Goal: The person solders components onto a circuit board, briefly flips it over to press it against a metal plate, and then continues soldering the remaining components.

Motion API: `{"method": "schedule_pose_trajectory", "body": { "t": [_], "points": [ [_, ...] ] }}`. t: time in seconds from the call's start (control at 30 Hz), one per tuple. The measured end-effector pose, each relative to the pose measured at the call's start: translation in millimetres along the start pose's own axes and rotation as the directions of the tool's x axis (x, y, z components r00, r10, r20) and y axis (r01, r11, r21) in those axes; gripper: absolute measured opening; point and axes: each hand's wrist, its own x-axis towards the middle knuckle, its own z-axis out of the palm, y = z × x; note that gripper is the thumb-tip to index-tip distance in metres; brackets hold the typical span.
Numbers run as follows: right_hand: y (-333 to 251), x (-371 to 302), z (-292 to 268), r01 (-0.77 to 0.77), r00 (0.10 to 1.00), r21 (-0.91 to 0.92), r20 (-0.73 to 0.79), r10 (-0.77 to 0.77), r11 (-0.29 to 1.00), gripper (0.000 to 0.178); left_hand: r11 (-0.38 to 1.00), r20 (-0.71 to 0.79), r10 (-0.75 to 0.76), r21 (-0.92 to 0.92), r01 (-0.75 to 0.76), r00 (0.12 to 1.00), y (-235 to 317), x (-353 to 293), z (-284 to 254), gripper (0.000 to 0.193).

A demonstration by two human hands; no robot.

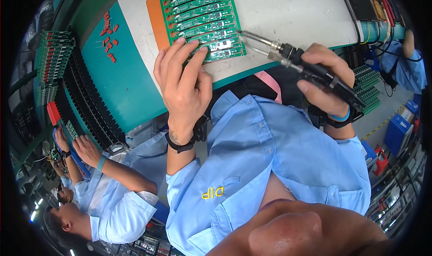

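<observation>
A green circuit board panel [202,18], made up of several narrow strips, lies on a white sheet [288,13]. Under its left side an orange sheet [156,22] sticks out. My left hand [186,80] rests at the panel's near left corner, fingers stretched and spread over the nearest strips. In my right hand [330,76] is a pair of black soldering tweezers [294,56], gripped between thumb and fingers. Their two thin metal tips reach the right edge of the panel; whether they touch it I cannot tell.
Loose red components [108,42] lie on the teal table [130,89] at left. Beyond them runs a black conveyor track [92,103] beside stacked green boards [54,60]. More boards [366,92] stand right of my right hand. A co-worker's hand [87,150] is at lower left.
</observation>
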Motion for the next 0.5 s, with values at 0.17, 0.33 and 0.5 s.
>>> {"method": "schedule_pose_trajectory", "body": {
  "t": [0.17, 0.33, 0.5],
  "points": [
    [-2.1, 0.1, 4.7, 0.023, 0.997, -0.025, 0.081, -0.021, 0.999, 0.043, 1.000, 0.002, 0.008, 0.005, -0.008, 1.000, -0.1, -0.8, 1.3, 0.036],
    [-2.2, 0.9, 7.5, -0.010, 0.996, -0.022, 0.089, 0.012, 1.000, 0.041, 1.000, -0.001, 0.000, -0.005, 0.000, 1.000, 0.6, -1.7, 2.5, 0.035],
    [-0.2, 3.3, 8.2, 0.010, 0.996, -0.022, 0.088, -0.008, 1.000, 0.040, 1.000, -0.001, 0.001, 0.001, -0.001, 1.000, 1.4, -0.9, 2.5, 0.034]
  ]
}}
